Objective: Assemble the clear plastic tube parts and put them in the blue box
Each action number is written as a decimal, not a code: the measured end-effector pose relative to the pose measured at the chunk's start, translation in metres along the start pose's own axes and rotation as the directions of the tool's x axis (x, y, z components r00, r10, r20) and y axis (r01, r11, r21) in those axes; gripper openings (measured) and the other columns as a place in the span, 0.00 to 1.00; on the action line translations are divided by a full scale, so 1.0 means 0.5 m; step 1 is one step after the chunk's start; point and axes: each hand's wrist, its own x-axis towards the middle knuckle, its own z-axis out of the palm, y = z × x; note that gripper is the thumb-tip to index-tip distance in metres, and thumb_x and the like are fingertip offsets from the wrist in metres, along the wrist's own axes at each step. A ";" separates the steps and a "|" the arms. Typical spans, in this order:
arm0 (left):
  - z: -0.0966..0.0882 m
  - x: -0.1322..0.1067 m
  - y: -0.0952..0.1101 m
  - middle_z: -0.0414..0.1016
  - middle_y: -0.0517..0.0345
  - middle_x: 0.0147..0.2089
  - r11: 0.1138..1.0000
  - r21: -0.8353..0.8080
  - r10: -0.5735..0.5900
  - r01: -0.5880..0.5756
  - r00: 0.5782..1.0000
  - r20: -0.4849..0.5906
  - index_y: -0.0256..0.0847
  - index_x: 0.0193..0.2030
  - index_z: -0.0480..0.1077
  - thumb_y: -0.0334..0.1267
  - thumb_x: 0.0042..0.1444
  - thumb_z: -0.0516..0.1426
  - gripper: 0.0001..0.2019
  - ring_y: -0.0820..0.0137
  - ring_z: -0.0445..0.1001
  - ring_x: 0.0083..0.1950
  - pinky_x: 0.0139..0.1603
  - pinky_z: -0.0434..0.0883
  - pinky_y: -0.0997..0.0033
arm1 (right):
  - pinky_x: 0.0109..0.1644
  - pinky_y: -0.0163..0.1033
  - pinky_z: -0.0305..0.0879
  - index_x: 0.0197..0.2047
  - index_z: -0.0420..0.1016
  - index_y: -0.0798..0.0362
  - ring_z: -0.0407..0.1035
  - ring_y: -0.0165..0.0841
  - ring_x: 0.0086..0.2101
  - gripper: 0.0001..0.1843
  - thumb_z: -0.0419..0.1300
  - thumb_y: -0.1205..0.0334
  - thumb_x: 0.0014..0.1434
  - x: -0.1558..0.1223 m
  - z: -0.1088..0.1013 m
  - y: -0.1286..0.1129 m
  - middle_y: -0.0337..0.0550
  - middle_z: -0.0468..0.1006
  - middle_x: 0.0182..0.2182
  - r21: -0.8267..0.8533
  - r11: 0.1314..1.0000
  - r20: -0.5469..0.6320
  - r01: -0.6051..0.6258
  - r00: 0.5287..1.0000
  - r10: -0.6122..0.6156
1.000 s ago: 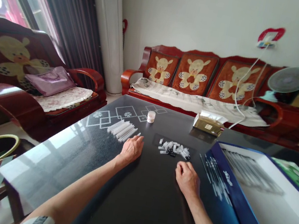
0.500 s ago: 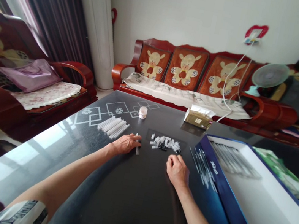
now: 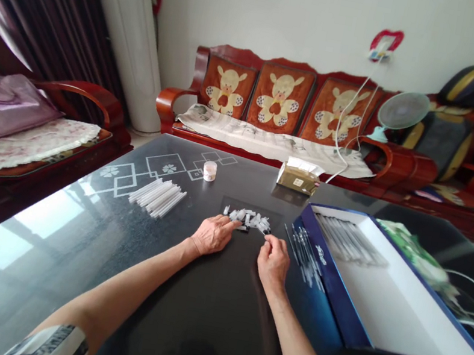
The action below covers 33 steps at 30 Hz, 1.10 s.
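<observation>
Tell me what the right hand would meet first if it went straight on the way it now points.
The right hand would likely meet the pile of small white plastic pieces first; its fingertips are at the pile's right end, perhaps already touching.

Left hand: your left hand [image 3: 214, 235] lies palm down, back upward, fingers together and pointing ahead and to your right.

Right hand: your right hand [image 3: 273, 263] sits just beside it, thumb and forefinger pinched together.

Arms: your left forearm [image 3: 126, 286] angles in from the lower left, your right forearm [image 3: 299, 347] from the lower right; both are bare.
</observation>
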 end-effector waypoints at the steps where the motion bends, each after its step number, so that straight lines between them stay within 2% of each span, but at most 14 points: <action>1: 0.008 0.009 0.007 0.71 0.55 0.35 0.999 0.010 -0.033 0.033 0.999 -0.016 0.44 0.57 0.67 0.39 0.65 0.46 0.16 0.68 0.72 0.38 0.40 0.71 0.71 | 0.43 0.39 0.65 0.38 0.74 0.54 0.70 0.36 0.37 0.12 0.49 0.67 0.58 0.002 0.000 0.004 0.48 0.75 0.35 0.014 1.000 -0.031 -0.022 0.999 0.023; 3: 0.024 0.027 0.018 0.71 0.57 0.33 0.995 0.019 -0.097 0.098 0.994 -0.042 0.47 0.57 0.66 0.42 0.66 0.46 0.17 0.69 0.72 0.36 0.37 0.70 0.73 | 0.43 0.40 0.65 0.37 0.74 0.54 0.70 0.37 0.37 0.12 0.49 0.66 0.57 0.006 0.000 0.011 0.49 0.75 0.34 0.037 0.997 -0.063 -0.062 0.996 0.064; 5: 0.036 0.041 0.023 0.71 0.57 0.33 0.992 0.017 -0.121 0.122 0.991 -0.054 0.46 0.58 0.66 0.41 0.67 0.44 0.17 0.69 0.72 0.36 0.36 0.70 0.73 | 0.43 0.41 0.66 0.37 0.74 0.54 0.71 0.37 0.37 0.12 0.50 0.65 0.57 0.009 -0.002 0.013 0.48 0.76 0.34 0.057 0.994 -0.073 -0.093 0.993 0.097; 10: 0.047 0.054 0.027 0.71 0.50 0.39 0.998 0.007 -0.055 0.056 0.993 -0.104 0.38 0.55 0.67 0.33 0.65 0.43 0.17 0.66 0.71 0.41 0.44 0.70 0.68 | 0.45 0.41 0.67 0.39 0.74 0.53 0.71 0.37 0.38 0.13 0.50 0.61 0.58 0.007 -0.007 0.014 0.48 0.77 0.36 0.133 0.973 -0.112 -0.187 0.973 0.202; 15: 0.040 0.052 0.015 0.70 0.55 0.33 0.989 0.016 -0.146 0.150 0.979 -0.145 0.46 0.56 0.69 0.42 0.66 0.46 0.17 0.68 0.71 0.36 0.36 0.68 0.73 | 0.43 0.40 0.69 0.45 0.72 0.54 0.72 0.35 0.38 0.15 0.51 0.59 0.57 0.000 -0.005 0.033 0.49 0.77 0.39 0.278 0.918 -0.085 -0.284 0.944 0.318; 17: 0.039 0.052 0.008 0.70 0.56 0.32 0.982 -0.005 -0.189 0.190 0.969 -0.161 0.49 0.54 0.70 0.45 0.66 0.47 0.16 0.69 0.70 0.35 0.34 0.66 0.74 | 0.40 0.39 0.70 0.46 0.72 0.54 0.72 0.34 0.36 0.16 0.52 0.57 0.57 0.012 -0.001 0.044 0.49 0.78 0.39 0.321 0.892 -0.052 -0.318 0.935 0.352; 19: 0.038 0.052 0.002 0.70 0.56 0.32 0.975 -0.022 -0.219 0.219 0.959 -0.178 0.49 0.51 0.72 0.46 0.66 0.48 0.15 0.70 0.70 0.35 0.33 0.65 0.74 | 0.40 0.39 0.70 0.45 0.72 0.55 0.72 0.34 0.35 0.17 0.53 0.56 0.57 0.041 0.002 0.050 0.49 0.78 0.39 0.318 0.898 -0.047 -0.306 0.940 0.337; 22: 0.038 0.052 -0.001 0.70 0.56 0.31 0.973 -0.015 -0.226 0.228 0.952 -0.207 0.48 0.47 0.74 0.45 0.65 0.49 0.14 0.70 0.69 0.35 0.34 0.65 0.74 | 0.42 0.38 0.68 0.41 0.75 0.55 0.72 0.34 0.36 0.16 0.53 0.55 0.57 0.106 -0.002 0.052 0.49 0.79 0.39 0.244 0.944 -0.086 -0.224 0.964 0.251; 25: 0.039 0.053 -0.001 0.70 0.56 0.31 0.979 -0.008 -0.200 0.204 0.953 -0.229 0.47 0.45 0.74 0.44 0.65 0.50 0.13 0.70 0.69 0.34 0.35 0.65 0.73 | 0.41 0.37 0.67 0.39 0.77 0.54 0.71 0.33 0.34 0.15 0.52 0.57 0.56 0.165 -0.029 0.057 0.48 0.79 0.38 0.115 0.979 -0.108 -0.170 0.977 0.183; 28: 0.043 0.054 0.000 0.70 0.56 0.31 0.983 -0.020 -0.182 0.182 0.955 -0.234 0.46 0.44 0.74 0.44 0.65 0.50 0.13 0.69 0.69 0.34 0.36 0.66 0.72 | 0.40 0.37 0.66 0.36 0.79 0.53 0.71 0.32 0.30 0.12 0.55 0.61 0.54 0.191 -0.072 0.079 0.46 0.79 0.33 -0.142 0.984 0.014 -0.106 0.994 0.109; 31: 0.046 0.053 0.000 0.70 0.56 0.31 0.984 -0.031 -0.179 0.177 0.956 -0.233 0.46 0.45 0.74 0.44 0.65 0.50 0.13 0.69 0.69 0.34 0.36 0.66 0.72 | 0.36 0.36 0.63 0.29 0.79 0.51 0.69 0.32 0.27 0.08 0.57 0.63 0.51 0.186 -0.100 0.105 0.43 0.77 0.26 -0.395 0.917 0.184 -0.050 0.974 0.133; 33: 0.045 0.052 0.001 0.70 0.56 0.31 0.985 -0.033 -0.175 0.172 0.958 -0.229 0.46 0.46 0.73 0.44 0.65 0.49 0.13 0.69 0.69 0.34 0.36 0.66 0.72 | 0.33 0.35 0.61 0.26 0.79 0.50 0.69 0.32 0.26 0.08 0.58 0.63 0.52 0.177 -0.101 0.114 0.42 0.75 0.24 -0.494 0.869 0.244 -0.003 0.959 0.142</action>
